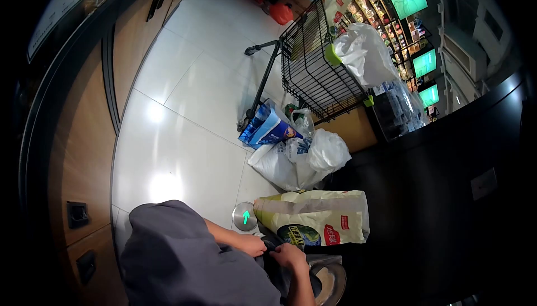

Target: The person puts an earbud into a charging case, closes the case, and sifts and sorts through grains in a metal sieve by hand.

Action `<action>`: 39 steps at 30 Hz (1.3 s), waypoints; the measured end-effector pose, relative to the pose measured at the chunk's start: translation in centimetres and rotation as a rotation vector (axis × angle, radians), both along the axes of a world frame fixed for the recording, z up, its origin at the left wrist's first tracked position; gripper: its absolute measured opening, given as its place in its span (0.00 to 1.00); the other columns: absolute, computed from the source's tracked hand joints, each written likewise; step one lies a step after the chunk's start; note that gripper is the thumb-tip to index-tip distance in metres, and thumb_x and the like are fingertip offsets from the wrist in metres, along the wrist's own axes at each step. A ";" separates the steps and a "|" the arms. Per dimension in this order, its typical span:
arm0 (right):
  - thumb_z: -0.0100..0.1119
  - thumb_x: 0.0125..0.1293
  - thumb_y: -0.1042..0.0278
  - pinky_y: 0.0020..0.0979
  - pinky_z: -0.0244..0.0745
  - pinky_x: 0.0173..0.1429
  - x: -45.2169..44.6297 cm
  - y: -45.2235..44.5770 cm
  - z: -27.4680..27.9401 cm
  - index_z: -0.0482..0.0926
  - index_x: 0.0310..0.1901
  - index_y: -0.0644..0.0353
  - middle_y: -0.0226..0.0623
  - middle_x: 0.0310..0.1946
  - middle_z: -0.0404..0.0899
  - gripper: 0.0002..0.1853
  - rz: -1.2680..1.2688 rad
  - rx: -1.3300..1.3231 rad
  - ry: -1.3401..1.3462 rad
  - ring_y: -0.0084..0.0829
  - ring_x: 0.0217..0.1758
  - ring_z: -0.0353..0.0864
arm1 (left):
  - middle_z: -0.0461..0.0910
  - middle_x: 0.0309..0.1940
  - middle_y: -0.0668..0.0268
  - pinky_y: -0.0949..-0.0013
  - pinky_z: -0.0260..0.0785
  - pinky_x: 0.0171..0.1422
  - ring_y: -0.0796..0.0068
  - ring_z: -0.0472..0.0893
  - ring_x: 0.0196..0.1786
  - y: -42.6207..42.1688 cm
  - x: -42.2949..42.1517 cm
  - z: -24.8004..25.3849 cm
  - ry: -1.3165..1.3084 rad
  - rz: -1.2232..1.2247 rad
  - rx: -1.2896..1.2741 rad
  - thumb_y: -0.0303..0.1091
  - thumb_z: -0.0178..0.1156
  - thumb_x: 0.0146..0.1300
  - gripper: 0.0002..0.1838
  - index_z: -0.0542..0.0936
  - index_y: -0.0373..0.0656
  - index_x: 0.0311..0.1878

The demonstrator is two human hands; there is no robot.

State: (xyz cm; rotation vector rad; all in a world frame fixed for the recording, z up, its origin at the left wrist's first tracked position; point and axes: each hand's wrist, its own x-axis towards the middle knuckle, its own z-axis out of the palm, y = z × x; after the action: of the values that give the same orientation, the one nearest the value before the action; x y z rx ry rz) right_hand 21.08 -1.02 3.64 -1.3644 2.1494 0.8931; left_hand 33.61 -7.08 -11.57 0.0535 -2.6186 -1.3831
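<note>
My left hand (251,245) reaches in from the left with its fingers closed at the edge of some black material (270,243). Close beside it, my right hand (290,254) pinches the same black material, whose kind I cannot make out. Just beyond both hands lies a large cream and green printed bag (313,214) with red labels. A round metal floor marker (244,217) with a green arrow sits beside the bag. Below my right hand is a rounded tan and grey object (331,281), partly hidden by my forearm.
White plastic bags (302,160) and a blue printed packet (268,127) rest on the tiled floor (184,138). Behind them stands a black wire shopping cart (316,60) with a white bag (366,54). Wooden cabinets (84,166) line the left; a black panel (414,205) the right.
</note>
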 end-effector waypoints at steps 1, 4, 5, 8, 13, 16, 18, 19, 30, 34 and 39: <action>0.62 0.65 0.42 0.42 0.80 0.54 0.5 -0.1 0.5 0.89 0.46 0.44 0.36 0.43 0.89 0.19 -0.003 0.002 0.005 0.41 0.52 0.87 | 0.86 0.40 0.46 0.47 0.77 0.50 0.43 0.85 0.44 0.2 -0.5 0.1 0.005 -0.003 0.002 0.37 0.54 0.67 0.16 0.85 0.37 0.47; 0.62 0.65 0.42 0.42 0.80 0.54 1.7 -0.1 1.2 0.89 0.47 0.44 0.37 0.44 0.89 0.18 0.053 -0.022 0.016 0.42 0.52 0.87 | 0.86 0.42 0.46 0.45 0.77 0.52 0.43 0.85 0.47 0.4 -2.2 -0.5 -0.189 -0.220 -0.248 0.37 0.52 0.64 0.18 0.84 0.34 0.47; 0.62 0.65 0.43 0.43 0.80 0.54 2.0 -0.1 1.2 0.89 0.47 0.44 0.37 0.45 0.89 0.18 0.075 -0.021 0.034 0.42 0.52 0.87 | 0.86 0.43 0.45 0.46 0.76 0.55 0.43 0.84 0.48 0.2 -3.0 -1.1 -0.155 -0.290 -0.275 0.36 0.52 0.63 0.19 0.84 0.33 0.47; 0.63 0.65 0.44 0.43 0.80 0.54 2.7 0.0 1.6 0.89 0.47 0.44 0.37 0.46 0.89 0.18 0.102 -0.006 0.053 0.42 0.53 0.87 | 0.84 0.50 0.43 0.50 0.72 0.63 0.45 0.83 0.54 0.0 -4.5 -1.4 -0.081 -0.499 -0.366 0.35 0.52 0.59 0.20 0.84 0.32 0.48; 0.63 0.65 0.45 0.44 0.81 0.54 2.4 0.4 0.1 0.89 0.48 0.43 0.36 0.47 0.89 0.17 0.111 -0.012 0.070 0.43 0.53 0.87 | 0.85 0.50 0.46 0.49 0.73 0.60 0.48 0.83 0.54 1.4 -7.3 -3.8 -0.221 -0.471 -0.402 0.38 0.52 0.60 0.20 0.85 0.37 0.48; 0.62 0.66 0.47 0.42 0.81 0.53 2.0 0.5 0.0 0.89 0.45 0.48 0.42 0.44 0.89 0.17 0.127 -0.045 0.064 0.44 0.49 0.88 | 0.86 0.49 0.52 0.48 0.75 0.57 0.50 0.84 0.54 1.2 -4.6 0.5 -0.362 -0.310 -0.336 0.41 0.56 0.60 0.19 0.87 0.42 0.49; 0.62 0.66 0.47 0.41 0.80 0.51 0.1 0.7 -0.3 0.89 0.44 0.52 0.45 0.40 0.88 0.18 0.062 -0.086 -0.090 0.46 0.46 0.88 | 0.86 0.51 0.53 0.48 0.75 0.56 0.50 0.84 0.55 1.1 -3.5 1.2 -0.407 -0.239 -0.280 0.41 0.60 0.59 0.20 0.88 0.42 0.49; 0.63 0.66 0.47 0.40 0.80 0.50 -1.0 1.0 -0.3 0.88 0.42 0.56 0.48 0.37 0.87 0.19 -0.001 -0.126 -0.240 0.47 0.44 0.88 | 0.86 0.49 0.50 0.47 0.74 0.55 0.48 0.84 0.53 1.0 -3.9 0.1 -0.339 -0.267 -0.303 0.40 0.58 0.61 0.18 0.87 0.39 0.47; 0.61 0.64 0.45 0.48 0.79 0.58 -16.3 7.8 0.1 0.89 0.45 0.54 0.48 0.43 0.88 0.21 -0.261 -0.543 0.140 0.52 0.51 0.86 | 0.84 0.45 0.48 0.51 0.74 0.52 0.44 0.82 0.47 -2.0 4.6 -1.4 0.097 -0.055 0.075 0.41 0.53 0.75 0.18 0.82 0.34 0.50; 0.58 0.66 0.42 0.45 0.78 0.61 -25.6 11.8 -3.6 0.88 0.50 0.54 0.52 0.46 0.86 0.25 -0.379 -0.466 -0.112 0.54 0.53 0.85 | 0.83 0.54 0.55 0.57 0.74 0.58 0.51 0.82 0.56 -2.8 7.1 -1.4 0.211 0.017 0.088 0.42 0.58 0.75 0.17 0.81 0.37 0.55; 0.56 0.69 0.42 0.44 0.76 0.62 -23.4 10.8 -2.1 0.87 0.51 0.56 0.55 0.46 0.86 0.26 -0.320 -0.402 -0.152 0.54 0.55 0.84 | 0.81 0.48 0.57 0.55 0.74 0.57 0.52 0.81 0.53 -2.6 5.7 -0.5 0.149 0.206 0.068 0.40 0.55 0.77 0.13 0.77 0.40 0.53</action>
State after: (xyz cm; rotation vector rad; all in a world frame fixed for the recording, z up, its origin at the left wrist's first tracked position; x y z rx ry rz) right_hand -2.32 9.79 1.57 -1.1616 2.4158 0.2357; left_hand 39.35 -9.64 -12.04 0.2140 -2.3704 -1.3500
